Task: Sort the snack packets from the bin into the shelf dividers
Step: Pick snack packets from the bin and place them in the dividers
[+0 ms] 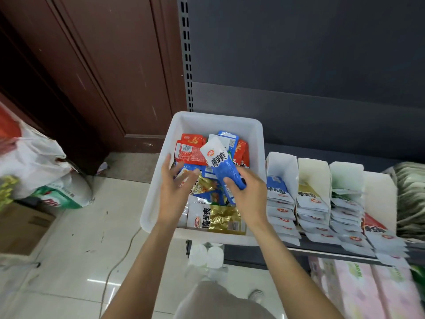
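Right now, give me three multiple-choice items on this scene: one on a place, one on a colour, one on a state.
1. Where does the white bin stand relative to the shelf dividers?
A. To their left
B. To their right
C. On top of them

2. What colour is the packet in the right hand?
A. Red
B. Blue and white
C. Green

3. What is the left hand doing?
A. Gripping a gold packet
B. Resting on the floor
C. Open over the bin, holding nothing

Answers: 1 A, the dividers line up right of the bin. 2 B, its blue and white show above the fingers. 3 C, its fingers are spread and empty.
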Tool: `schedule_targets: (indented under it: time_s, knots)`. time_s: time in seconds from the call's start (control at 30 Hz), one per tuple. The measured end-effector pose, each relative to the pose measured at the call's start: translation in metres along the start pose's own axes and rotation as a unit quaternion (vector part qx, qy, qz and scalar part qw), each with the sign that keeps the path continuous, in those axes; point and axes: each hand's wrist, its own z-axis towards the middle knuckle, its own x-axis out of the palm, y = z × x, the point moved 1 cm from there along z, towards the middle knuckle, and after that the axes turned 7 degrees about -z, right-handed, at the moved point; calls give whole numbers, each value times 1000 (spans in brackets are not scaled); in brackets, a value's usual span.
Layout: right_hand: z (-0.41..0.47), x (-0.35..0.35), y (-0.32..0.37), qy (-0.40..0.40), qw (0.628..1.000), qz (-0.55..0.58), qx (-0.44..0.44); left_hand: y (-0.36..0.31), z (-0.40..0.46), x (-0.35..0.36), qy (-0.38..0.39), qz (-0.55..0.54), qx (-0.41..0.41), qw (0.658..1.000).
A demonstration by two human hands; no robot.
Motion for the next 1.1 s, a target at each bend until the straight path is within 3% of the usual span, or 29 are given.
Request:
schedule_targets:
  time_s: [0.07,0.13,0.23,0.33,0.5,0.63,0.77,0.83,0.9,0.97,1.03,1.1]
  knots:
    - [-14,-2,6,-36,999,11,-30,-5,-15,18,51,-102,-77,991]
    - [-25,-1,8,-30,995,-18,-96,-6,-27,34,82,-162,-103,978]
    - [-32,-4,3,23,983,-79,-164,-2,-32,43,65,-202,-83,974]
    - [-36,-12,-4,53,973,-82,-208,1,-31,37,58,-152,-46,986]
    - [-30,-34,-15,35,995,40,-85,-2,-31,38,66,-107,-22,992]
    - [-21,-59,-13,41,983,173,40,-1,-32,45,70,-75,-38,994]
    - [-19,-86,-8,76,967,231,71,-6,-38,61,109,-19,-15,994]
    - [-16,-105,-4,97,974,198,56,-12,-42,76,156,23,30,987]
    - [-14,-126,-5,65,990,123,16,-16,-45,92,172,60,107,977]
    - [-13,-148,-9,-31,998,54,-10,-16,-41,104,155,108,155,970]
    - [-13,-164,-17,-134,990,36,-3,-9,-34,113,162,186,137,959]
    - [-11,-169,-28,-209,977,39,32,7,-29,117,197,298,111,928]
